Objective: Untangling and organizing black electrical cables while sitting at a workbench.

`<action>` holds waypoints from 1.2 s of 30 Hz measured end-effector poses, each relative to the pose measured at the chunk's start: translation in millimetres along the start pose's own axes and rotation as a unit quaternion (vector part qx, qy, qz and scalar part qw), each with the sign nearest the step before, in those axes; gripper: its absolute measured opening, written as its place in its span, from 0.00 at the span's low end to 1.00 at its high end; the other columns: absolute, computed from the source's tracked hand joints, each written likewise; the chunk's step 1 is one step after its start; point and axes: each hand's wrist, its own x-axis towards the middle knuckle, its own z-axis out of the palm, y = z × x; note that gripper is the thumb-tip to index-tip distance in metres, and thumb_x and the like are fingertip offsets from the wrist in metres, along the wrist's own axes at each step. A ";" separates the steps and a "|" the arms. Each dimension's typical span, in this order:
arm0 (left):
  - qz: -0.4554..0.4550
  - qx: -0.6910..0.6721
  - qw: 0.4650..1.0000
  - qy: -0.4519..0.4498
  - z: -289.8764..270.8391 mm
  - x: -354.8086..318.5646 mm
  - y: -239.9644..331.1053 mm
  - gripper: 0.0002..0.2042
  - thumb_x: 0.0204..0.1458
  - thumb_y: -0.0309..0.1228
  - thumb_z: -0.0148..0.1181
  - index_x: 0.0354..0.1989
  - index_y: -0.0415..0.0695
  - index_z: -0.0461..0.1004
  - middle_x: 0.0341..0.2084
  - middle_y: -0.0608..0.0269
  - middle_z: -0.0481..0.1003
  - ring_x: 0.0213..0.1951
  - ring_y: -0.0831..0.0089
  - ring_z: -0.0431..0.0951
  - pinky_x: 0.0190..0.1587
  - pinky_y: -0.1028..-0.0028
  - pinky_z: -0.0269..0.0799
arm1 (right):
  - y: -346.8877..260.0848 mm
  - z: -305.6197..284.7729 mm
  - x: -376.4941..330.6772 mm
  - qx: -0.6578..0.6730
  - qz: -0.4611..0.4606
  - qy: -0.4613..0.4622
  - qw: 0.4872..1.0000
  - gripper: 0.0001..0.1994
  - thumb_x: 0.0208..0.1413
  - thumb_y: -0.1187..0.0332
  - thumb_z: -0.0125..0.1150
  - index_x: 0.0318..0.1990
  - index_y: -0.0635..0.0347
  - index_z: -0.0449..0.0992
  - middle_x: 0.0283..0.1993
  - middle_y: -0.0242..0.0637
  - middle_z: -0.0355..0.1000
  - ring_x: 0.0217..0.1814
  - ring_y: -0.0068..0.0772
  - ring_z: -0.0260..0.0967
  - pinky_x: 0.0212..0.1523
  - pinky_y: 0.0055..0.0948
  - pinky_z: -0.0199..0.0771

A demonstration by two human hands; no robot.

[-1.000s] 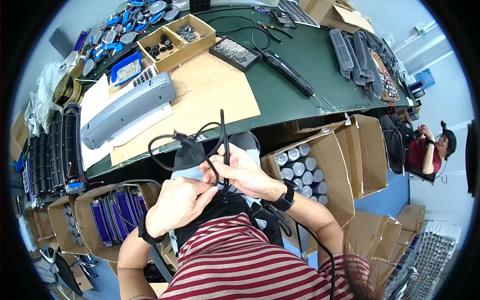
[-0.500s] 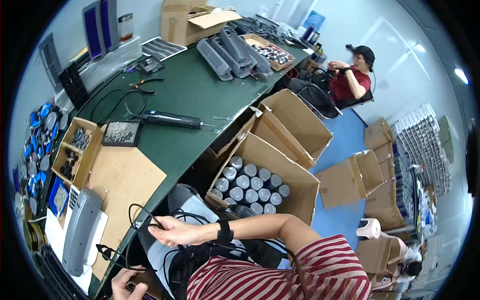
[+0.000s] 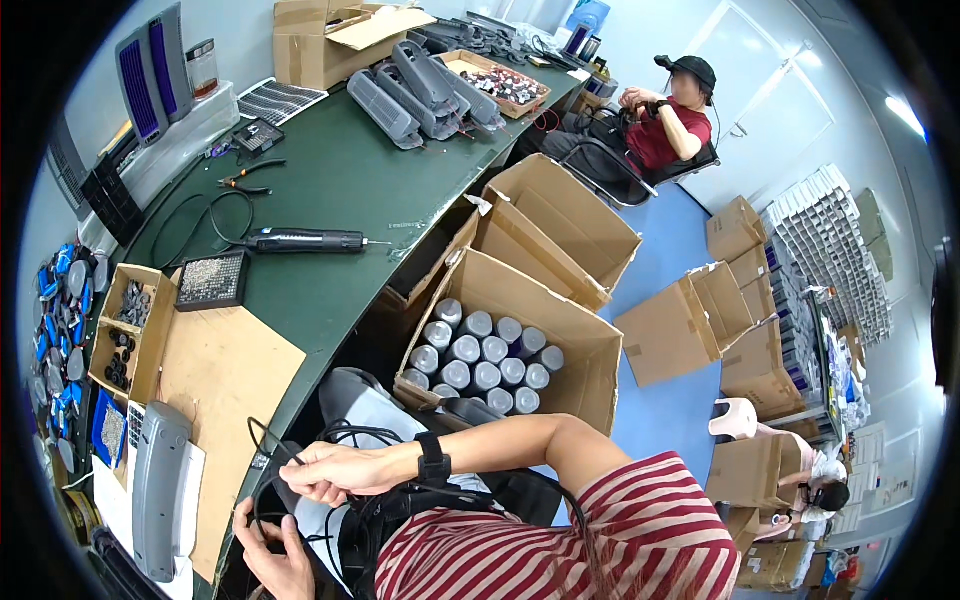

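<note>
My right hand (image 3: 335,472), with a black band on its wrist, is closed around a thin black cable (image 3: 262,432) above my lap. A loop of the cable rises past its fingertips toward the table edge. Lower and to the left, my left hand (image 3: 272,552) is beside the cable, its thumb and fingers apart and curved. Whether the cable touches those fingers is hard to tell. More black cable lies bunched over my lap. Nearest on the table, a long grey plastic housing (image 3: 160,490) rests on white paper.
A green table (image 3: 330,190) holds an electric screwdriver (image 3: 305,241), pliers (image 3: 245,180), a screw tray (image 3: 212,280) and a parts box (image 3: 150,330). Beside me stands a cardboard carton (image 3: 570,350) of grey cylinders. A person in red (image 3: 660,140) sits beyond; another person (image 3: 825,480) is at lower right.
My left hand has risen toward my right hand, and its fingers have spread. My right hand keeps its hold on the cable. The whole view has shifted slightly.
</note>
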 end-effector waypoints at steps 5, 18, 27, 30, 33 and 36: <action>0.009 0.089 0.995 -0.038 -30.3 -6.3 -7.1 0.10 0.51 0.26 0.64 0.40 0.35 0.76 0.16 0.64 0.66 0.20 0.78 0.61 0.23 0.75 0.61 | 10.3 -10.9 -8.7 0.048 -0.016 0.013 0.999 0.19 0.67 0.56 0.42 0.22 0.51 0.59 0.18 0.16 0.44 0.17 0.14 0.38 0.19 0.19 0.38; 0.009 0.293 0.951 -0.097 -79.5 -61.4 -78.8 0.15 0.29 0.18 0.65 0.30 0.44 0.79 0.36 0.61 0.75 0.48 0.60 0.69 0.59 0.57 0.53 | 0.0 -31.5 -19.6 0.286 -0.003 0.072 0.956 0.19 0.67 0.48 0.36 0.31 0.51 0.62 0.19 0.18 0.42 0.19 0.14 0.38 0.22 0.17 0.44; -0.003 0.145 0.979 -0.144 -68.4 -56.8 -48.7 0.10 0.54 0.34 0.58 0.26 0.41 0.75 0.28 0.63 0.77 0.47 0.61 0.74 0.66 0.52 0.42 | -6.1 -20.9 -3.7 0.246 0.003 0.041 0.968 0.21 0.67 0.46 0.30 0.35 0.52 0.63 0.20 0.20 0.43 0.20 0.17 0.40 0.26 0.20 0.48; -0.053 0.038 0.996 -0.065 -64.1 -48.9 -45.2 0.09 0.62 0.30 0.46 0.37 0.40 0.72 0.12 0.66 0.68 0.19 0.72 0.69 0.42 0.71 0.66 | -11.7 -15.0 -2.8 0.136 -0.014 0.104 0.985 0.16 0.69 0.55 0.32 0.37 0.54 0.62 0.23 0.24 0.49 0.23 0.21 0.47 0.32 0.23 0.57; -0.109 -0.021 0.994 -0.006 -55.2 -40.1 -44.5 0.11 0.64 0.32 0.43 0.47 0.41 0.70 0.09 0.69 0.59 0.14 0.81 0.59 0.19 0.77 0.55 | -28.1 -17.0 -3.0 -0.046 0.029 0.107 0.993 0.12 0.69 0.61 0.38 0.38 0.58 0.63 0.27 0.30 0.59 0.29 0.28 0.61 0.39 0.30 0.68; -0.073 0.086 0.994 0.003 -54.4 -35.9 -32.5 0.16 0.64 0.31 0.42 0.58 0.43 0.66 0.09 0.62 0.57 0.14 0.77 0.56 0.19 0.75 0.53 | -56.4 -20.2 -0.7 -0.197 0.142 0.046 0.969 0.11 0.68 0.62 0.41 0.38 0.59 0.65 0.33 0.36 0.69 0.40 0.33 0.73 0.46 0.31 0.73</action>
